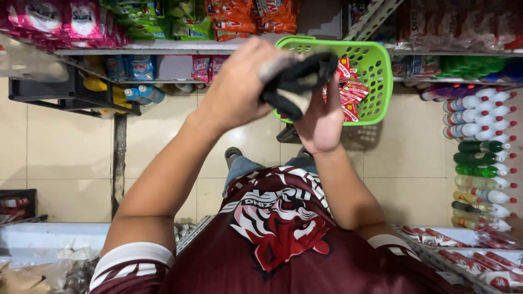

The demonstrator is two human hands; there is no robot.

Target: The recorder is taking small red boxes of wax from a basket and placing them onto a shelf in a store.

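Observation:
My left hand (pixel 239 90) is closed around a black piece of fabric (pixel 298 80), held up in front of me. My right hand (pixel 321 122) comes up from below, and its fingers grip or sit inside the lower part of the same fabric. I cannot tell whether it is a glove or a cloth. Right behind my hands is a lime green plastic basket (pixel 378 68) with several small red sachets (pixel 351 98) in it. My maroon shirt with a red and white print (pixel 283 228) fills the bottom of the view.
Shelves of bright snack and detergent packets (pixel 136 22) run along the top. Rows of coloured bottles with white and red caps (pixel 482 158) stand at the right. A low black rack (pixel 65 92) stands at the left, and a beige tiled floor (pixel 65 152) lies below me.

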